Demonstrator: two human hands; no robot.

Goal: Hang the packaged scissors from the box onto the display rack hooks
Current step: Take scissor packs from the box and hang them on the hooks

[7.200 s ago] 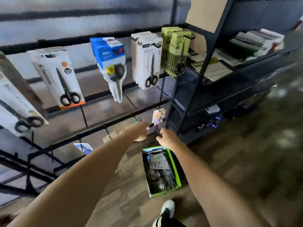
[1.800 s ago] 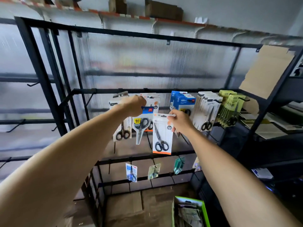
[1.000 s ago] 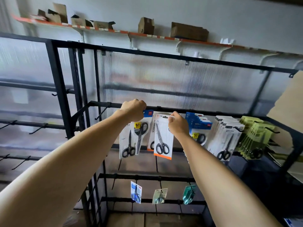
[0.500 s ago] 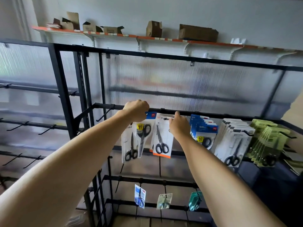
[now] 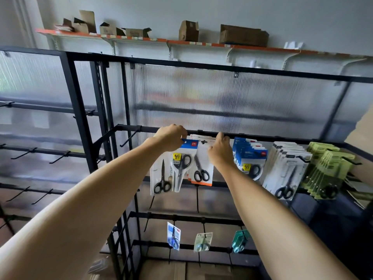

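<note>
Both hands are raised to the black display rack [image 5: 141, 129]; the left hand [image 5: 171, 137] is curled, its fingers pinching the top corner of a blue-headed scissors pack [image 5: 184, 164], which hangs down from the grip toward five o'clock; the right hand [image 5: 221, 152] lies against the top right of a white scissors pack with an orange base [image 5: 201, 168], fingers reaching up toward twelve o'clock to the rail, though whether they pinch the card or only press it cannot be told; that pack hangs below the hand toward seven o'clock, its black handles low on the card; a clear pack of black scissors [image 5: 161, 176] hangs at the left hand's six o'clock, just beside the blue-headed one; at three o'clock of the right hand hang a blue stack [image 5: 250, 156], then a white stack [image 5: 286, 170], then a green stack [image 5: 327, 170]; three small packs [image 5: 202, 241] dangle on a lower rail at six o'clock; cardboard boxes [image 5: 243, 35] sit on a wall shelf at twelve o'clock.
</note>
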